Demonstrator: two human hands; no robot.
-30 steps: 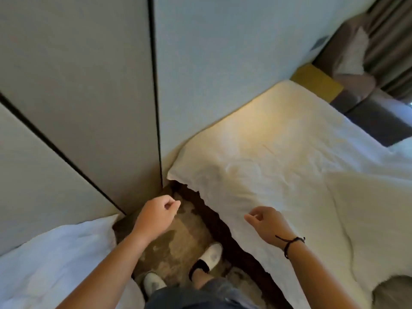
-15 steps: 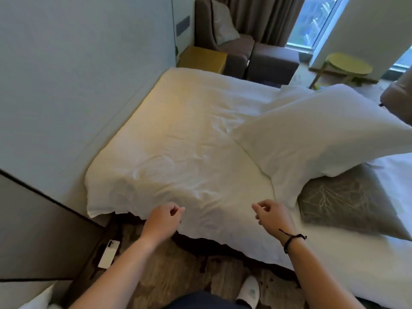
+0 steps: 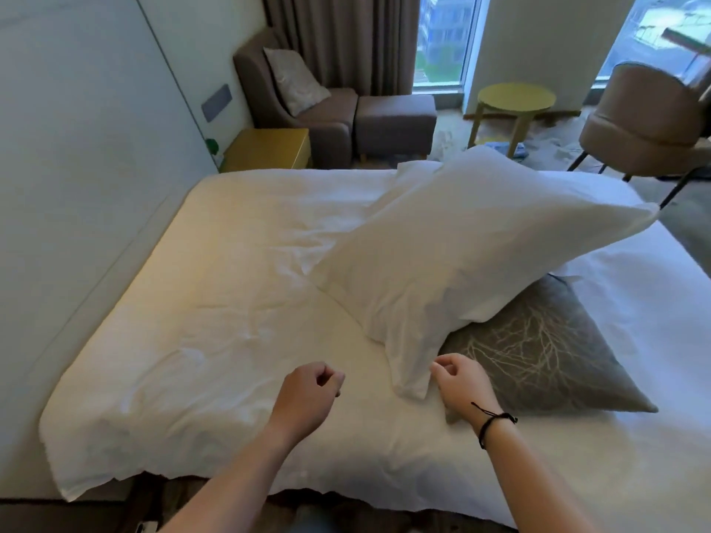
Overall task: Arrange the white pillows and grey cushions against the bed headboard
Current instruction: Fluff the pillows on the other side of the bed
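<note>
Since the white pillow (image 3: 461, 255) lies slantwise across the bed (image 3: 215, 302), its right end propped on the grey cushion (image 3: 546, 348) and its near corner hanging down to the sheet, the step in hand looks to be taking hold of that corner. The right hand (image 3: 459, 382) hovers just beside it, fingers loosely curled, gripping nothing; whether a fingertip touches the fabric I cannot tell. The left hand (image 3: 307, 394) hangs over bare sheet to the left, half closed and empty. The headboard (image 3: 88, 178), by my reading the pale panel along the left side, has no pillow against it yet; that whole left strip of the bed is free.

To do this well, I would pinch the near corner with the right hand and send the left along the pillow's near-left edge, so both ends lift together and the filling does not slump. Lifting clear rather than dragging should spare the sheet more creases and leave the cushion where it lies, to be fetched afterwards.
</note>
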